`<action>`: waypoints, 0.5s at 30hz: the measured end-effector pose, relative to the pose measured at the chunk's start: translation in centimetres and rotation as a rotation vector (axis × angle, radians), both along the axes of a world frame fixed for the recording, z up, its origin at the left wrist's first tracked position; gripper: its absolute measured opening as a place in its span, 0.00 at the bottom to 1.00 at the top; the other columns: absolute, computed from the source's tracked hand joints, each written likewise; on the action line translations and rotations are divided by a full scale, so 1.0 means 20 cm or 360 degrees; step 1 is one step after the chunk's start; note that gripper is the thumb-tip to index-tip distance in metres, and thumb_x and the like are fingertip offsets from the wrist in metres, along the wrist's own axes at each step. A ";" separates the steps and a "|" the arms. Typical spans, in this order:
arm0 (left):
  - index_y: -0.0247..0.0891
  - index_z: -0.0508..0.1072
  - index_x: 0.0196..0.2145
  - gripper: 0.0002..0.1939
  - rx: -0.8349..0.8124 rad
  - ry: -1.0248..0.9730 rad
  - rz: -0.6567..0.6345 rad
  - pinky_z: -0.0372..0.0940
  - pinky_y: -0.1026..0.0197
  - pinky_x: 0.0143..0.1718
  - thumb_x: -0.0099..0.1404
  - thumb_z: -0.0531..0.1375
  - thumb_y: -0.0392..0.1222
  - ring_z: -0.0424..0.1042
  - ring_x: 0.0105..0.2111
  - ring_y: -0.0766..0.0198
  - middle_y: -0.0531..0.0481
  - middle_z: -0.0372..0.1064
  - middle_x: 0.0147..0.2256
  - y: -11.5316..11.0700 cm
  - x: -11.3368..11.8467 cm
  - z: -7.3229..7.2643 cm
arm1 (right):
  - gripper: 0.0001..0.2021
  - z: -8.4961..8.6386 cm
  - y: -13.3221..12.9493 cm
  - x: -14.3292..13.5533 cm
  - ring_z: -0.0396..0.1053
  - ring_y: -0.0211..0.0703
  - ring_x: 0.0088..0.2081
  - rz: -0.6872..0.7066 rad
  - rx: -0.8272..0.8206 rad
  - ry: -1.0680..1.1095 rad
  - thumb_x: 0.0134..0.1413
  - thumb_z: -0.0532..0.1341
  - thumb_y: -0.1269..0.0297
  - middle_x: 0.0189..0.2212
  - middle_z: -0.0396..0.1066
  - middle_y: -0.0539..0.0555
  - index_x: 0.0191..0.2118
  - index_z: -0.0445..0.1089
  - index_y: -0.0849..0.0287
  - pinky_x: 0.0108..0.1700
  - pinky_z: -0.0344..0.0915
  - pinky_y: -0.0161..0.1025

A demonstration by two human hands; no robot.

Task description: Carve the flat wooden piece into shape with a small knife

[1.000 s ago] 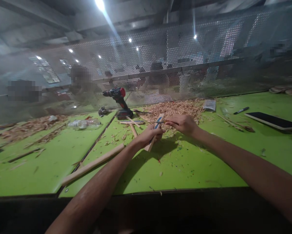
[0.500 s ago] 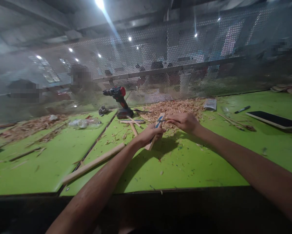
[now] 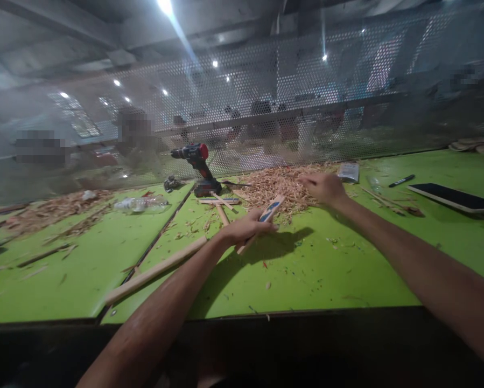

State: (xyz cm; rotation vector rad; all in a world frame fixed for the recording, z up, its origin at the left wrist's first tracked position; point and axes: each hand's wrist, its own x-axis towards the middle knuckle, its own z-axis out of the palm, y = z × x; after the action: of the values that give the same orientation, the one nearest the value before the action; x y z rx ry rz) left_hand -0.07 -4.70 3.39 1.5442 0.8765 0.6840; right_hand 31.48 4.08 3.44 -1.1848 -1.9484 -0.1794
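My left hand (image 3: 247, 226) is closed around a short flat strip of pale wood (image 3: 273, 208) with blue markings on its face. The strip is held tilted over the green tabletop, its upper end pointing away to the right. My right hand (image 3: 325, 187) is closed and apart from the wood, up and to its right, in front of the pile of wood shavings (image 3: 282, 180). Whatever its fingers hold cannot be made out against the shavings.
A cordless drill (image 3: 199, 168) stands behind the left hand, near wooden strips (image 3: 221, 201). A long wooden stick (image 3: 156, 270) lies beside the left forearm. Farther out are a plastic bottle (image 3: 140, 204), a pouch (image 3: 349, 173), a pen (image 3: 402, 180) and a tablet-like device (image 3: 454, 198). Perforated mesh (image 3: 242, 118) rises behind.
My right hand has pulled away from the wood, up and to the right. The thin tool seen at the wood before no longer shows. The strip has tilted and shifted slightly right.
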 end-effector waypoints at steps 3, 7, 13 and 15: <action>0.42 0.67 0.32 0.22 0.0054 0.0026 -0.0027 0.59 0.63 0.29 0.63 0.78 0.49 0.62 0.26 0.67 0.56 0.66 0.26 0.00 0.01 -0.02 | 0.25 0.04 0.06 0.16 0.83 0.59 0.30 -0.0212 0.0081 0.0179 0.78 0.65 0.40 0.34 0.89 0.64 0.40 0.93 0.51 0.35 0.72 0.51; 0.43 0.64 0.33 0.20 -0.0139 -0.0146 0.0079 0.56 0.65 0.25 0.67 0.74 0.43 0.58 0.22 0.70 0.59 0.62 0.24 0.03 0.01 -0.04 | 0.20 0.06 0.03 0.09 0.88 0.64 0.42 0.0012 0.0046 0.0186 0.78 0.66 0.46 0.45 0.91 0.63 0.44 0.94 0.51 0.42 0.79 0.53; 0.43 0.63 0.33 0.26 -0.0270 -0.0449 -0.0011 0.53 0.68 0.22 0.64 0.80 0.47 0.55 0.21 0.73 0.62 0.58 0.23 -0.01 0.02 0.02 | 0.22 0.00 -0.16 -0.25 0.86 0.59 0.36 0.0493 -0.0032 0.0000 0.80 0.65 0.40 0.43 0.92 0.58 0.51 0.94 0.48 0.38 0.80 0.52; 0.42 0.64 0.33 0.30 -0.0251 -0.0482 -0.0030 0.51 0.69 0.21 0.62 0.82 0.54 0.55 0.20 0.74 0.63 0.57 0.23 -0.03 0.03 0.04 | 0.22 -0.02 -0.21 -0.32 0.88 0.59 0.39 0.0625 -0.0059 -0.0066 0.81 0.65 0.40 0.45 0.92 0.57 0.53 0.94 0.46 0.41 0.83 0.53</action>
State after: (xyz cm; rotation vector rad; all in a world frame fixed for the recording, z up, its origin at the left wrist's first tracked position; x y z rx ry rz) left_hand 0.52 -5.29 4.16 1.2670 0.6701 0.7921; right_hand 25.15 -0.04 3.12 -0.8036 -2.1850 0.0390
